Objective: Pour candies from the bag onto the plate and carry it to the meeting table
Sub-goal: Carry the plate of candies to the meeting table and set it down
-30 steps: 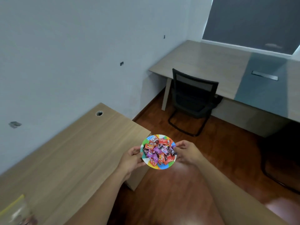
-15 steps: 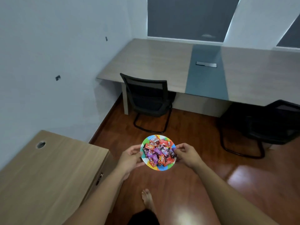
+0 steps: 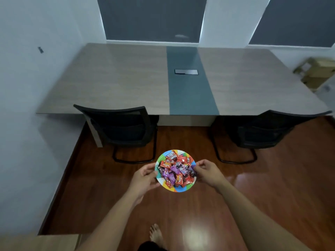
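Note:
A small round plate (image 3: 178, 189) with a bright multicoloured rim is heaped with red and purple wrapped candies (image 3: 176, 170). I hold it level over the floor, chest-high in front of me. My left hand (image 3: 144, 177) pinches its left rim and my right hand (image 3: 208, 170) pinches its right rim. The long meeting table (image 3: 117, 78), pale wood with a dark teal centre strip, stretches across the view ahead. The candy bag is out of view.
Two black mesh chairs, the left chair (image 3: 120, 127) and the right chair (image 3: 264, 131), stand tucked at the table's near edge, with a gap between them. A cable hatch (image 3: 186, 71) sits in the teal strip. The side desk's corner (image 3: 39, 242) shows at bottom left. Cardboard boxes (image 3: 315, 71) sit far right.
My view has swung right, away from the side desk, and now faces the meeting table squarely. The plate stays in both hands. A bare foot has stepped forward.

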A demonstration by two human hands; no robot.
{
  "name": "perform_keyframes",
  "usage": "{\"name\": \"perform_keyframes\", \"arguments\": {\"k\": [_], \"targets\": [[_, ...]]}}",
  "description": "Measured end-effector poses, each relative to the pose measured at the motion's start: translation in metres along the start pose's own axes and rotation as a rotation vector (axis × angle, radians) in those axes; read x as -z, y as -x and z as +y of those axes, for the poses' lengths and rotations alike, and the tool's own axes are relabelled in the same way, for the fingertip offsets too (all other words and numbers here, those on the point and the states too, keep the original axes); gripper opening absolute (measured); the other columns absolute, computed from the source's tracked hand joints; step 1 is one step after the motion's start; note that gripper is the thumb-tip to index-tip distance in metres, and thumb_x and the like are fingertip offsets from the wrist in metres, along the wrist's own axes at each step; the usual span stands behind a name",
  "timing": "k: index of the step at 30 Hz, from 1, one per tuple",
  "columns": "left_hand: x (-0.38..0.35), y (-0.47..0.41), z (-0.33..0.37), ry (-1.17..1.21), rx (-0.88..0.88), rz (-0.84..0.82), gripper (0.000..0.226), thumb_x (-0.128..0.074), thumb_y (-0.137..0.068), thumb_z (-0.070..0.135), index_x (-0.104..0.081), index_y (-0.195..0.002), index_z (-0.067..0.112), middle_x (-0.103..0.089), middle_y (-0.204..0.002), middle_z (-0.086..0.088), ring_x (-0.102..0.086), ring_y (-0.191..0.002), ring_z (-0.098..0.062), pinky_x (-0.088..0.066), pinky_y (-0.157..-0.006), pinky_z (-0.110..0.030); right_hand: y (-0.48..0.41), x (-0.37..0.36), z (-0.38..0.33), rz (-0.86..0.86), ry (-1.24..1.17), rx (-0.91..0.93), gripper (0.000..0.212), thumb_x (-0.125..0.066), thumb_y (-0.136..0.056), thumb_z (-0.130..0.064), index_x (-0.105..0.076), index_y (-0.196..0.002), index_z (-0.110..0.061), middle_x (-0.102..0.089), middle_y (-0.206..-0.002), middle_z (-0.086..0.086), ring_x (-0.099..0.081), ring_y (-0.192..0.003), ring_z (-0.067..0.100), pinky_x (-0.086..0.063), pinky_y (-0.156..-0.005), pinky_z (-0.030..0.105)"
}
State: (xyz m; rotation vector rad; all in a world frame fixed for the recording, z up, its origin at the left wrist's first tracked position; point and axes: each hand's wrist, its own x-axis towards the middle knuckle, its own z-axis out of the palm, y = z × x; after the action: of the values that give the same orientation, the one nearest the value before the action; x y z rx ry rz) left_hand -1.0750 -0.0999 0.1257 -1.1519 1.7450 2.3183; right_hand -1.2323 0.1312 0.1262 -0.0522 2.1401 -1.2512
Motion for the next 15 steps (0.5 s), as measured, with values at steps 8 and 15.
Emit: {"name": "perform_keyframes", "arguments": {"k": [8,15], "targets": [[0.001,-0.090,0.056,-0.053,0.009,-0.080,0.024,-0.071,-0.103,0.016,-0.071,-0.124,0.028,-0.072,-0.130,-0.012,-0.078,-0.113,-0.030,-0.070,-0.085,-0.044,-0.071,0.002,-0.042,0.099,-0.030,-0.028,0.028,-0.073,-0.103,-0.032,-0.069,-0.114,-0.006,-0.085,-0.093,0.010,-0.079,-0.072,0.013,-0.062,-0.062,0.029],[-0.009,-0.168,0.106,-0.061,0.017,-0.109,0.032,-0.069,-0.104,0.014,-0.069,-0.135,0.021,-0.068,-0.135,-0.012,-0.079,-0.111,-0.029,-0.069,-0.076,-0.036,-0.150,0.014,-0.073,0.117,-0.068,-0.033,0.029,-0.075,-0.101,-0.033,-0.070,-0.113,-0.006,-0.085,-0.092,0.008,-0.079,-0.072,0.012,-0.062,-0.066,0.033]]}}
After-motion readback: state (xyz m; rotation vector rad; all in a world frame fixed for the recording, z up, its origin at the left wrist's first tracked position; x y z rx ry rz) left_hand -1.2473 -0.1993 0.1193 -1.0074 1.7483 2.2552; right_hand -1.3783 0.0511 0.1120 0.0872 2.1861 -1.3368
